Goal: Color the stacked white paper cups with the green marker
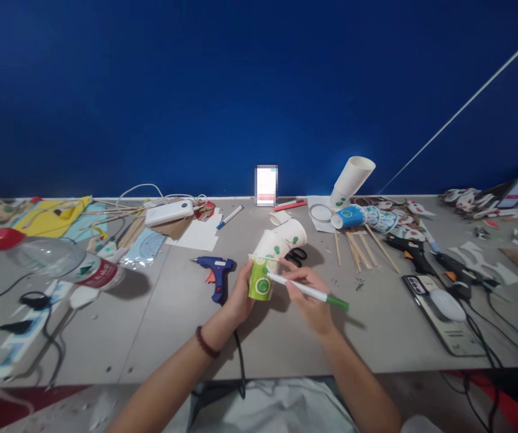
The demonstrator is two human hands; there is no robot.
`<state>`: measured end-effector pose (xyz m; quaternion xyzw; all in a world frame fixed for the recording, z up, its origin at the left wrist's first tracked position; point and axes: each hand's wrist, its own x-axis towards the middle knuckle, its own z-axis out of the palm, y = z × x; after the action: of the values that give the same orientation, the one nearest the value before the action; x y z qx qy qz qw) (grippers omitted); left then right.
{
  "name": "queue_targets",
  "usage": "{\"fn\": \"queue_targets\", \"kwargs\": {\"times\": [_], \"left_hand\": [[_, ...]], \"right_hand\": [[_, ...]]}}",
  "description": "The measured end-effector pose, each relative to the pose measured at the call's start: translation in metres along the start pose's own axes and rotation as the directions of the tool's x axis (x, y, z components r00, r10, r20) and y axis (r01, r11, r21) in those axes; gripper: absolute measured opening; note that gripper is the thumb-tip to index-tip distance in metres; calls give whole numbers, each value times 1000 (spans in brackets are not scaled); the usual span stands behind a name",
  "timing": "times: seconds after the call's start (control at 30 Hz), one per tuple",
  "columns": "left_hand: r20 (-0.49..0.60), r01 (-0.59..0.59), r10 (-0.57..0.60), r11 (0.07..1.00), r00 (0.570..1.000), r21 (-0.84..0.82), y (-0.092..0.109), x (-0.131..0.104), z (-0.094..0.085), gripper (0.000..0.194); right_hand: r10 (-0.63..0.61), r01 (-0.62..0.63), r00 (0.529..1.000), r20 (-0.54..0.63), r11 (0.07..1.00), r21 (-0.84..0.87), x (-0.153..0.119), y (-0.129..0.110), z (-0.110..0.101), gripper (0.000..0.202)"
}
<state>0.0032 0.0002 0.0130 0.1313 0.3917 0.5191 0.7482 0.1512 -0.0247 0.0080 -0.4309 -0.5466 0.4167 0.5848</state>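
Cup (261,279) sits upright on the grey table (173,325), just in front of the person, painted green with white and dark green spots, and the left hand (240,294) wraps its fingers round the cup's left side, seemingly to keep it from turning or sliding. The right hand (308,297) pinches a white marker (306,290) with a green cap, held like a pen and slanted so that its tip meets the cup's right flank near the rim; that angle suits drawing on a curved wall. Both hands are therefore closed, one on the cup, one on the marker. Right behind the cup lie two more white spotted cups (281,240) tipped on their sides, with black scissors (295,256) beside them. A blue glue gun (216,273) rests just left of the left hand, its cord running off the near edge. Farther right, wooden sticks (362,248) fan out below a row of blue cups (365,216) and a leaning stack of white cups (353,177). A clear bottle (54,258) with a red cap lies at the left
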Motion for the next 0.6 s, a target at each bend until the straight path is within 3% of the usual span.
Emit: {"fn": "queue_targets", "kwargs": {"times": [0.27, 0.6], "left_hand": [[-67, 26, -27, 999, 997, -23, 0, 1, -1, 34], [-53, 22, -24, 999, 998, -27, 0, 1, -1, 32]], "right_hand": [[58, -58, 997, -53, 998, 11, 0, -1, 2, 5], [60, -58, 997, -39, 998, 35, 2, -2, 1, 6]]}}
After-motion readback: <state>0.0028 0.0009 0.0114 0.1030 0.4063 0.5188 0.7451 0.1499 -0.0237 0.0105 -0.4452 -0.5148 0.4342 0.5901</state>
